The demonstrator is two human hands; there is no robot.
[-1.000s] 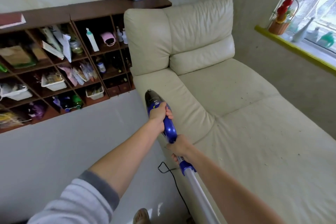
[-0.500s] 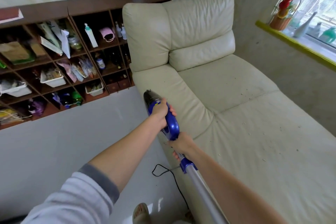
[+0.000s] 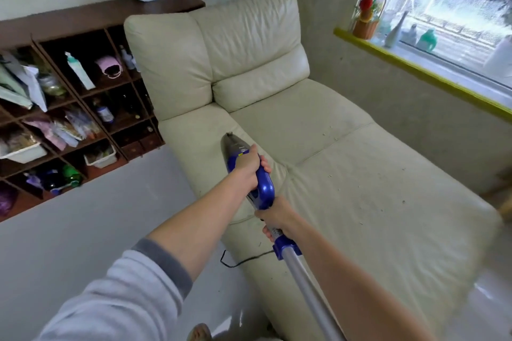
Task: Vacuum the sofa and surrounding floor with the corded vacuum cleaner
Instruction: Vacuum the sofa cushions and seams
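A blue corded vacuum cleaner is held out over the cream sofa, its dark nose over the sofa's left armrest. My left hand grips the front of its blue body. My right hand grips the neck just behind the body, above the silver tube. The black cord loops down off the sofa's edge. Crumbs speckle the seat cushions.
A brown cubby shelf packed with bottles and boxes stands at the left against the sofa's side. Grey floor lies in front of it. A yellow-edged windowsill with ornaments runs along the right wall. A foot shows at the bottom.
The view has swung left, so the sofa and window sit further right in frame. Both hands keep the same grip and the vacuum body has edged forward over the sofa.
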